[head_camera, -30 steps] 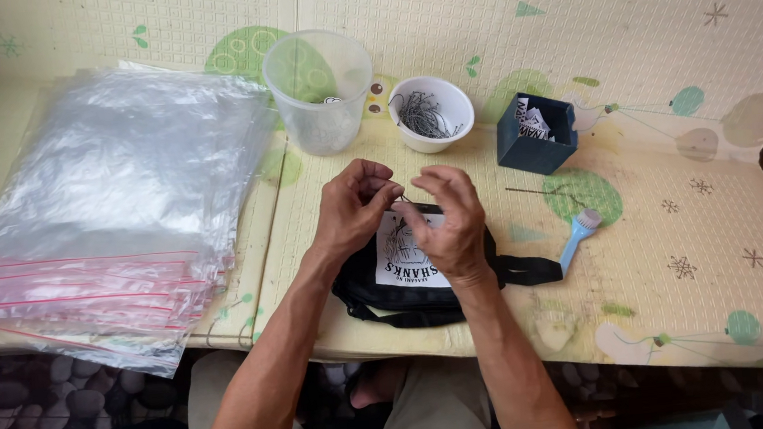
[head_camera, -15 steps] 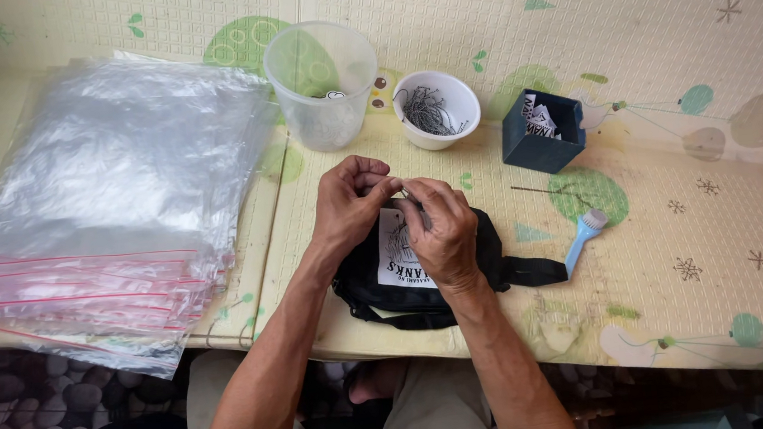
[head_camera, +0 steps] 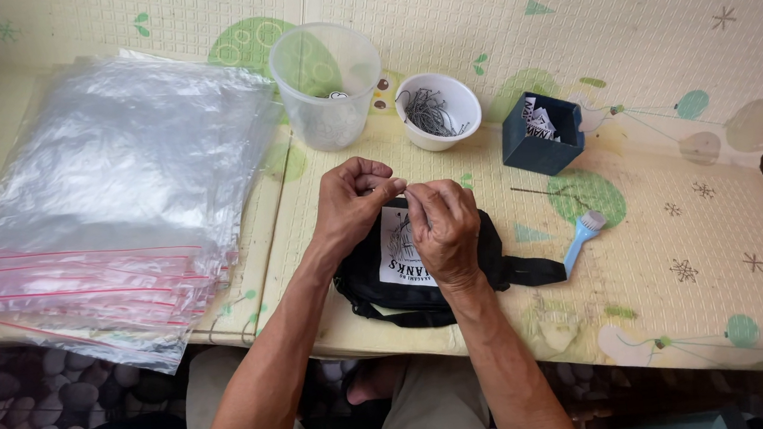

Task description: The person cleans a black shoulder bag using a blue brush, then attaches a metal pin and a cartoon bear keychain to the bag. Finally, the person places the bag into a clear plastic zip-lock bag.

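Note:
A black waist bag with a white printed label lies on the patterned table mat in front of me. Both my hands hover just over it. The fingertips of my left hand and my right hand meet above the label. They pinch a small thin piece that is too tiny to identify. My right hand hides much of the label and the bag's middle.
Behind the bag stand a clear plastic cup, a white bowl of thin metal wire pieces and a dark blue box with paper tags. A light blue brush lies to the right. A stack of clear zip bags fills the left.
My hands stay over the bag; my right hand's fingers have closed in toward the left fingertips. Nothing else on the table has moved.

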